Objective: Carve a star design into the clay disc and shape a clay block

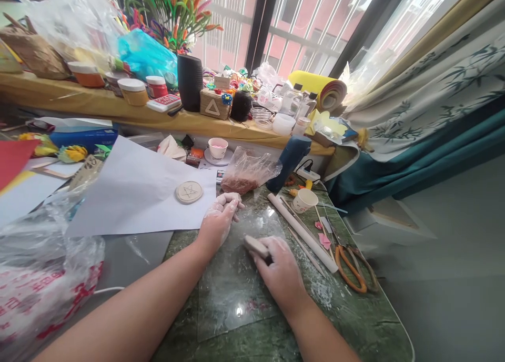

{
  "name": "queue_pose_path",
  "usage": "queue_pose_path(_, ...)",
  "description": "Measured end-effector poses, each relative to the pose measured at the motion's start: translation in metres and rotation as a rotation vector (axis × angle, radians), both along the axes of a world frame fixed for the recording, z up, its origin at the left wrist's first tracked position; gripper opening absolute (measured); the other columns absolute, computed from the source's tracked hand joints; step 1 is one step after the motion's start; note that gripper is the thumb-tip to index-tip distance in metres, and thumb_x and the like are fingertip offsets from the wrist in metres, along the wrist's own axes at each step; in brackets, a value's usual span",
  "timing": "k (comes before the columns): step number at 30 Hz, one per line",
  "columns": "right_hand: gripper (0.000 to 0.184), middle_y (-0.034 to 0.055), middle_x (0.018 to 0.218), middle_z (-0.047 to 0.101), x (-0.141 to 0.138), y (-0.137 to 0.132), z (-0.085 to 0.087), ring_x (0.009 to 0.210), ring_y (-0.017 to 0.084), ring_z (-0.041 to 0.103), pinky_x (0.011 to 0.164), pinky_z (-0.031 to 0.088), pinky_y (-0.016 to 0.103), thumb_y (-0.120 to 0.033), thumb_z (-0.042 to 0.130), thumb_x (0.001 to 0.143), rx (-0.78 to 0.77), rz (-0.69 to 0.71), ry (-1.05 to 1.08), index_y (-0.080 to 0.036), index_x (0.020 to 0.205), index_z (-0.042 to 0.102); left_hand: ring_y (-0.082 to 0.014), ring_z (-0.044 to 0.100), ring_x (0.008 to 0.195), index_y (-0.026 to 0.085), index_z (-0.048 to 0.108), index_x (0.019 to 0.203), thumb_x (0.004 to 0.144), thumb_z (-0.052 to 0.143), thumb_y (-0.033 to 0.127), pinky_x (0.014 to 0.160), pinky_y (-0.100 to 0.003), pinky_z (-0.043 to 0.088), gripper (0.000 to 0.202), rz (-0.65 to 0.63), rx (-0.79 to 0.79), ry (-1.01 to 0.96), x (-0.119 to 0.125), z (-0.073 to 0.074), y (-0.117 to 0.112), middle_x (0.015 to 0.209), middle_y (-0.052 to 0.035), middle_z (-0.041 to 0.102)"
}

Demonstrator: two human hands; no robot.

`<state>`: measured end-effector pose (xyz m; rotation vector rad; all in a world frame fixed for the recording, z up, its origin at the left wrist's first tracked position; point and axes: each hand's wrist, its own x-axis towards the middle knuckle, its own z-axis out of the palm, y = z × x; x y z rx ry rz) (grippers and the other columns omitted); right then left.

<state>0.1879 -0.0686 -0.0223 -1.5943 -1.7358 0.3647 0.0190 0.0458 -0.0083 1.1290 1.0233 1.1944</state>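
Observation:
My left hand (219, 218) rests on the edge of a clear plastic sheet (232, 293) on the green marble table, fingers curled together and dusted with white powder; nothing shows inside them. My right hand (277, 267) is closed on a small greyish slab of clay (253, 244), holding it just above the sheet. A round clay disc with a star pattern (189, 191) lies on a large white paper (134, 193) a little beyond my left hand.
A white rolling rod (302, 231), thin sticks, orange-handled scissors (351, 267) and a paper cup (304, 200) lie to the right. A plastic bag of reddish clay (248, 172) and a blue bottle (290, 159) stand behind. Plastic bags crowd the left; a cluttered shelf runs along the back.

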Motion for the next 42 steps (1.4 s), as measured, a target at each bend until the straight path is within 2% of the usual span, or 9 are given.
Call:
queue_pose_path(3,0.01,0.005,0.097,0.077,0.0,-0.001,-0.001,0.094,0.028,0.071,0.086,0.056,0.042,-0.031,0.071,0.093,-0.02,-0.007,-0.014,-0.027,0.101,0.073,-0.0132,0.056,0.061,0.022,0.064,0.093,0.088,0.066,0.048,0.064,-0.029,0.047,0.027,0.01,0.002,-0.006,0.0,0.0,0.0,0.09,-0.0016,0.073)
queue_pose_path(9,0.03,0.0102,0.115,0.076,0.009,-0.008,-0.009,0.108,0.028,0.073,0.097,0.058,0.047,-0.039,0.071,0.095,0.204,-0.172,0.205,-0.024,0.12,0.068,-0.0131,0.057,0.061,0.022,0.065,0.092,0.089,0.065,0.046,0.065,-0.029,0.047,0.024,0.007,0.008,0.004,0.001,0.0,0.0,0.09,-0.0015,0.073)
queue_pose_path(13,0.032,0.0104,0.115,0.075,0.013,-0.009,-0.011,0.106,0.028,0.073,0.095,0.059,0.047,-0.039,0.071,0.094,0.2,-0.188,0.282,-0.022,0.121,0.066,-0.0125,0.057,0.061,0.021,0.064,0.093,0.09,0.064,0.045,0.065,-0.029,0.047,0.024,0.008,0.0,0.021,0.0,0.001,0.0,0.095,-0.0026,0.075)
queue_pose_path(17,0.017,0.0068,0.103,0.074,0.01,-0.004,-0.001,0.096,0.025,0.072,0.089,0.058,0.04,-0.034,0.068,0.094,0.192,-0.139,0.2,-0.024,0.107,0.069,-0.0129,0.057,0.061,0.021,0.064,0.093,0.089,0.064,0.046,0.064,-0.029,0.047,0.025,0.009,-0.003,0.017,0.001,0.002,0.0,0.093,-0.003,0.074)
queue_pose_path(20,0.013,0.0058,0.098,0.074,0.005,0.0,0.004,0.092,0.024,0.07,0.086,0.056,0.037,-0.032,0.064,0.093,0.095,-0.091,0.116,-0.024,0.101,0.07,-0.013,0.056,0.06,0.021,0.064,0.093,0.089,0.065,0.046,0.063,-0.029,0.047,0.025,0.014,-0.005,0.007,0.001,0.002,-0.001,0.091,-0.0028,0.074)
queue_pose_path(27,0.026,0.0069,0.1,0.079,0.004,-0.001,0.005,0.093,0.028,0.074,0.084,0.056,0.039,-0.039,0.067,0.09,-0.124,-0.137,0.035,-0.022,0.108,0.074,-0.0129,0.056,0.061,0.021,0.065,0.092,0.09,0.063,0.045,0.064,-0.029,0.047,0.024,0.013,0.006,0.013,0.001,0.004,-0.002,0.089,-0.0022,0.073)
queue_pose_path(32,0.035,0.0104,0.108,0.081,0.006,-0.006,0.004,0.099,0.029,0.077,0.087,0.061,0.04,-0.046,0.067,0.091,0.02,-0.184,0.09,-0.021,0.115,0.075,-0.0122,0.057,0.061,0.021,0.064,0.094,0.091,0.063,0.045,0.064,-0.028,0.046,0.024,0.011,0.009,0.006,0.001,0.001,-0.001,0.093,-0.0021,0.074)
queue_pose_path(38,0.041,0.0128,0.124,0.079,0.004,-0.005,-0.003,0.112,0.031,0.076,0.097,0.062,0.045,-0.043,0.066,0.095,0.071,-0.147,0.028,-0.021,0.128,0.072,-0.0129,0.057,0.061,0.021,0.064,0.094,0.091,0.063,0.044,0.063,-0.028,0.045,0.023,0.014,0.009,0.009,0.001,0.003,-0.001,0.091,-0.0022,0.073)
queue_pose_path(42,0.037,0.0129,0.124,0.079,0.004,-0.004,-0.006,0.113,0.031,0.076,0.098,0.062,0.046,-0.042,0.064,0.096,0.088,-0.094,-0.009,-0.021,0.126,0.073,-0.0126,0.057,0.061,0.021,0.064,0.093,0.09,0.064,0.044,0.063,-0.028,0.045,0.023,0.01,0.009,0.003,0.001,0.004,-0.002,0.091,-0.0021,0.073)
